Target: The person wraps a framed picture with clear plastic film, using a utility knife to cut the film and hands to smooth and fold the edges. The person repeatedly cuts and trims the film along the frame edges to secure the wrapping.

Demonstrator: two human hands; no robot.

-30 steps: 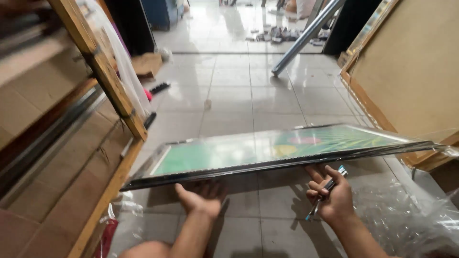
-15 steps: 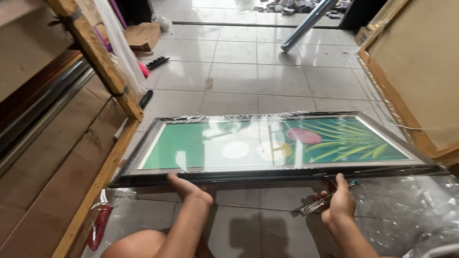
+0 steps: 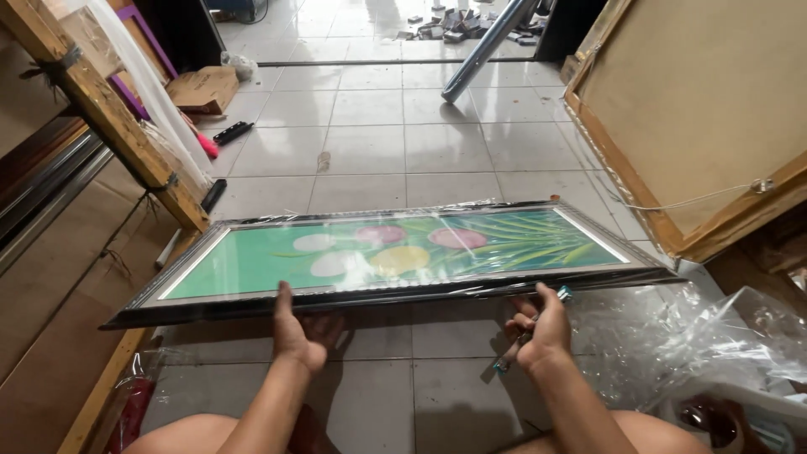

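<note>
A long framed picture, green with pale round shapes and leaves, wrapped in clear film, is held flat above the tiled floor. My left hand supports its near black edge from below, thumb up on the rim. My right hand steadies the near edge further right while gripping a small metal tool that points down and left.
Wooden frames and boards lean at the left. A large canvas back leans at the right. Crumpled clear plastic lies at the lower right. A metal tube and a cardboard box lie farther off.
The picture has tipped from nearly edge-on to face up, showing its full green surface. Both hands stay at its near edge, and the view has shifted downward.
</note>
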